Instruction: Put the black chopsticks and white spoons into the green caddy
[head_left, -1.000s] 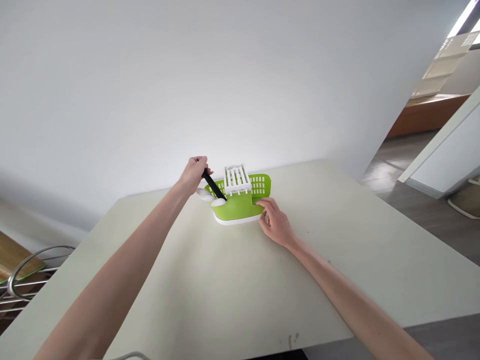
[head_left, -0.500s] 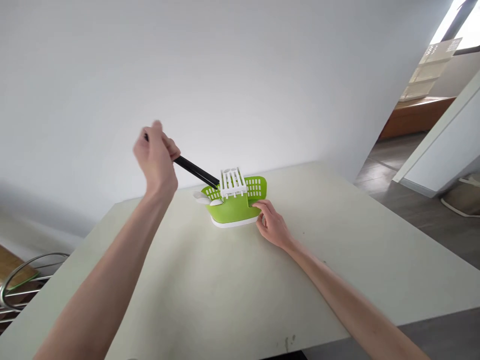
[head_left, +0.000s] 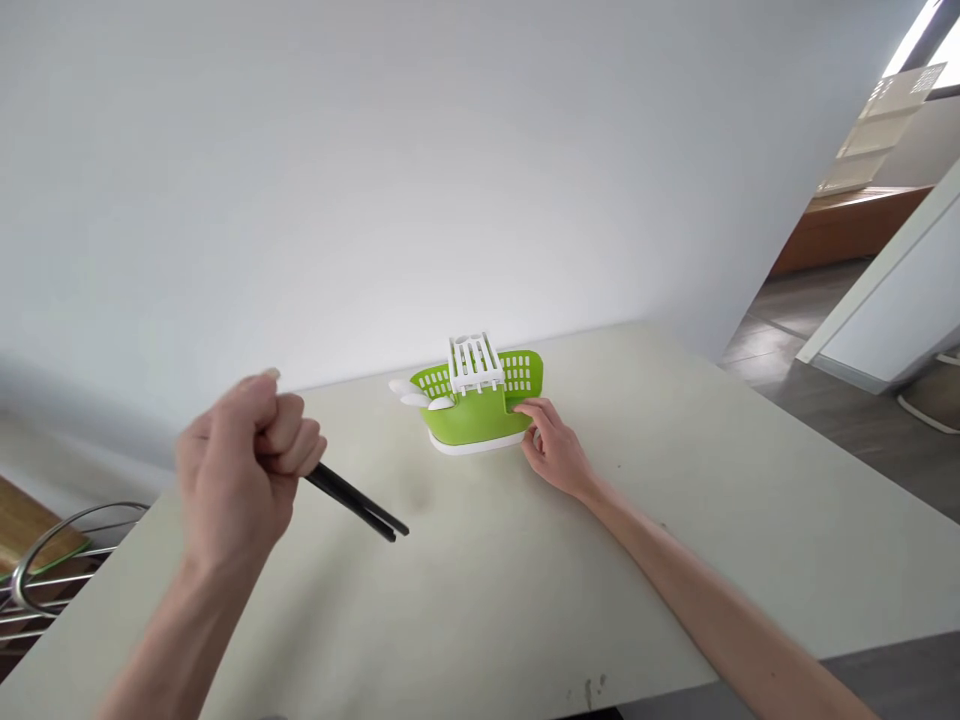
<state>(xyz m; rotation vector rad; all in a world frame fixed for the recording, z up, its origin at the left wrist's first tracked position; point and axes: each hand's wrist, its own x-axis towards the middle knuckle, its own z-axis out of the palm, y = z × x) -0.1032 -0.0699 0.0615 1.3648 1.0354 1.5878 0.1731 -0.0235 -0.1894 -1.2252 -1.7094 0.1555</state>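
Observation:
A pair of black chopsticks (head_left: 358,502) is held in the fist of my left hand (head_left: 244,465), their tips pointing down and right above the table. Against the wall side stands a green utensil holder (head_left: 474,420) with slotted walls and a white base. My right hand (head_left: 559,450) grips its right end, fingertips over the low cut in the wall and thumb at the outside. A white slatted rack (head_left: 478,368) sits across the holder's middle. Several white spoons (head_left: 417,397) lean out of the left side, bowls outward; their handles are hidden.
The pale table (head_left: 480,590) meets a white wall (head_left: 450,180) behind the holder. At the lower left, a metal wire rack (head_left: 45,590) stands beside the table's edge. Beyond the right edge are a grey floor (head_left: 780,300) and a doorway.
My left hand has pulled the chopsticks away from the holder, moving down and left towards me. My right hand has stayed on the holder's right end.

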